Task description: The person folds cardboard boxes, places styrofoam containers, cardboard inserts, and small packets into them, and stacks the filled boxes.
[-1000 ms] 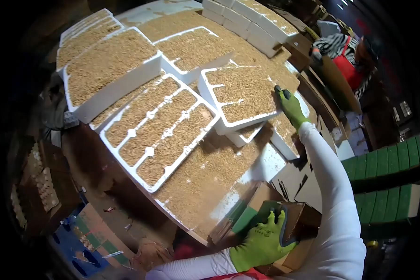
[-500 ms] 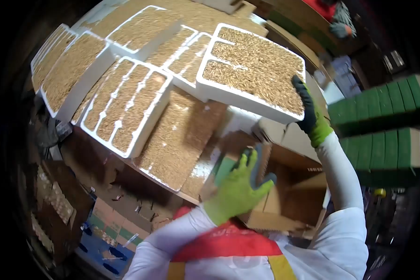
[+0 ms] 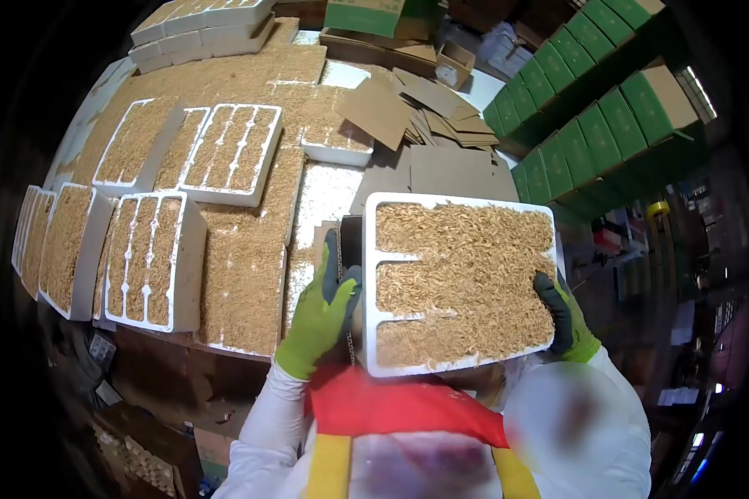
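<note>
Green boxes (image 3: 595,140) standing behind, white tray (image 3: 371,291) is carrying tan, grain-like bits (image 3: 462,283), right hand (image 3: 572,323) gripping its side, left hand (image 3: 312,323) curling, hold unclear.

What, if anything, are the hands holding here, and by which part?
The right hand holds the white foam tray by its right rim. The left hand is at a cardboard box; whether it grips cannot be told.

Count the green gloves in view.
2: one on the left hand, left of the tray; one on the right hand, at the tray's right side. Any in the dark edges would be hidden.
</note>
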Available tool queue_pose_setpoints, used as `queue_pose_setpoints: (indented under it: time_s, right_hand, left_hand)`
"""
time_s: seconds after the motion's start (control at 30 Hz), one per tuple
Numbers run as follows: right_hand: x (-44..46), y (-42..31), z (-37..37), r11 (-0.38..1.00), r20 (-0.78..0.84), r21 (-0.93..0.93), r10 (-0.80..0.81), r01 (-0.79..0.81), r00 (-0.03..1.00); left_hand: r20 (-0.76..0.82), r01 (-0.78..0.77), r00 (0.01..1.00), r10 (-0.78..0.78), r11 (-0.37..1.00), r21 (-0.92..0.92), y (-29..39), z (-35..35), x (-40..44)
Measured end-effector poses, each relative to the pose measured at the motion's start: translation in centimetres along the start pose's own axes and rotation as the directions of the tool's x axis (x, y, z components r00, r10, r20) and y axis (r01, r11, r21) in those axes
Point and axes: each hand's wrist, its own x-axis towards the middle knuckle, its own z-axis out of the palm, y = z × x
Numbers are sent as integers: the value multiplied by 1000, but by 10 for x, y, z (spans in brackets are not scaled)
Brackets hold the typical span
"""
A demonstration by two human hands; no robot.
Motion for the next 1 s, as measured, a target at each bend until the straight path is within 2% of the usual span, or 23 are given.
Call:
queue_pose_setpoints:
  time_s: [0.03,0.07,0.17,0.23,0.27,0.3,0.33,0.37,0.4,0.43,0.47,0.5,0.53,0.63,0.67,0.7,0.73,0.77,0.83,0.87,0.93,0.97,1.0]
  right_hand:
    - [1,-1,-2,1000,2,-9,-29,29,1000]
    - [2,-2,-3,998,5,-18,-58,58,998]
    - [3,-8,-5,963,-7,-258,-77,72,997]
    - [-1,-11,8,968,-29,-245,-70,61,997]
    - [-3,-12,11,964,-35,-265,-49,38,998]
    - [-3,-12,12,959,-41,-283,-26,13,999]
    - [-1,-10,11,882,-44,-470,-70,41,997]
    - [4,-5,13,877,-37,-477,-83,55,996]
    - [12,4,19,878,-40,-475,-91,61,995]
    - [17,16,22,881,-63,-469,-97,57,993]
    - [29,23,21,731,-58,-682,-25,-21,998]
    - [42,35,17,529,-59,-844,60,-82,996]
    - [56,55,17,329,3,-943,-167,59,986]
    - [72,56,27,92,29,-995,49,24,998]
    - [74,86,21,3,142,-989,-190,145,972]
    - [74,96,22,-69,164,-986,-244,152,956]
    - [75,102,29,-141,193,-977,-290,158,937]
    - [78,109,33,-214,226,-964,-336,159,914]
    - [84,131,28,-213,344,-936,-395,279,852]
    - [73,119,35,-323,360,-918,-434,230,826]
    - [42,83,39,-125,345,-935,-529,331,775]
    - [31,70,28,185,284,-866,-582,464,762]
    - [22,59,7,280,311,-735,-670,617,674]
  left_hand:
    - [9,-289,954,301,908,304,-20,1,-1]
    - [57,-389,912,407,812,435,-29,-2,-4]
    - [8,-377,913,409,834,404,-26,3,1]
    - [28,-341,932,361,847,409,-25,3,2]
    - [1,-90,996,92,980,175,-21,7,-1]
    - [-9,73,997,-73,996,42,-17,6,-3]
    - [5,236,972,-236,968,-90,-10,4,-4]
    - [43,393,919,-393,895,-213,-7,4,-6]
    - [-13,214,976,-216,972,-100,-14,5,-9]
    - [6,178,984,-178,982,-54,-18,3,-15]
    - [26,140,990,-140,990,-9,-22,1,-20]
    - [41,28,999,-34,988,151,-29,-5,-22]
    - [55,-85,996,72,948,305,-34,-11,-23]
    - [183,297,937,-299,954,37,-4,-40,5]
    - [43,345,938,-345,939,7,23,-42,30]
    - [-95,387,917,-387,922,-28,46,-36,62]
    - [-152,193,976,-157,945,264,51,-34,91]
    - [-136,-7,986,95,844,536,57,-30,124]
    - [184,-360,931,315,707,608,62,7,192]
    - [348,-439,895,278,678,589,53,31,223]
    - [588,-549,793,158,602,580,10,85,283]
    - [670,-592,738,79,552,587,-16,112,307]
    - [693,-597,720,44,548,586,-37,138,326]
